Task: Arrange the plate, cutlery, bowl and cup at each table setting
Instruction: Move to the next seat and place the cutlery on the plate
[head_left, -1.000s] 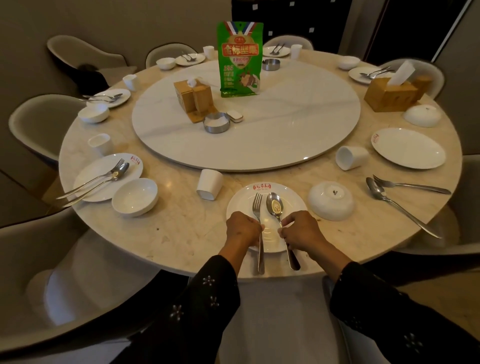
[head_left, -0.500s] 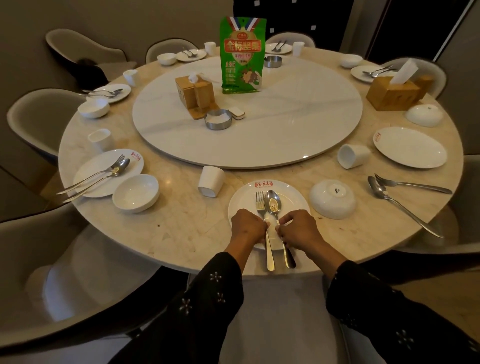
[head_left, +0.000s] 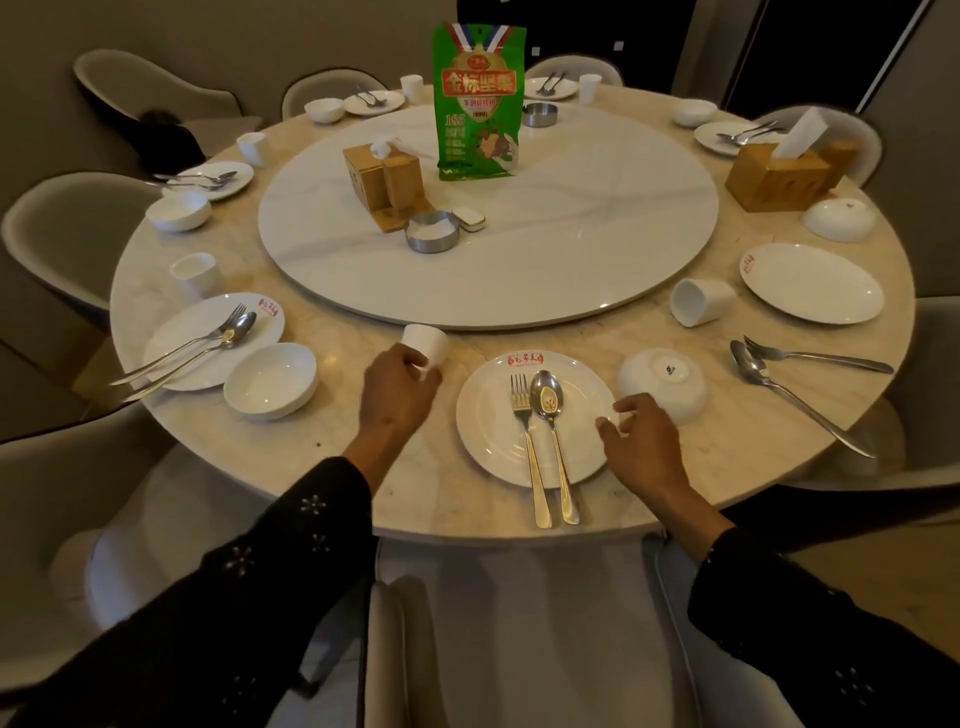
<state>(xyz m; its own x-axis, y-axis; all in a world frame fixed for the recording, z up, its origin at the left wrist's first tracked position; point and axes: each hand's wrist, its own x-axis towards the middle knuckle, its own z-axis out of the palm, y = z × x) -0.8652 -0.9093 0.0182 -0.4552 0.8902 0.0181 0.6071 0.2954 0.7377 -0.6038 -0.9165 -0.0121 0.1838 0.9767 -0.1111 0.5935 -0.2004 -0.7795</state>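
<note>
Plate (head_left: 488, 431) on marble table (head_left: 291, 457); left hand (head_left: 400, 395) grips cup (head_left: 423, 345), right hand (head_left: 641, 434) open.

A tall green snack bag (head_left: 479, 104) stands upright on the white turntable (head_left: 571, 218). Near it sit a wooden holder (head_left: 387, 182), a round metal ashtray (head_left: 432, 232) and a small white box (head_left: 469, 217). A wooden tissue box (head_left: 779, 174) rests on the marble table (head_left: 322, 462), ringed by beige chairs (head_left: 67, 223).
</note>
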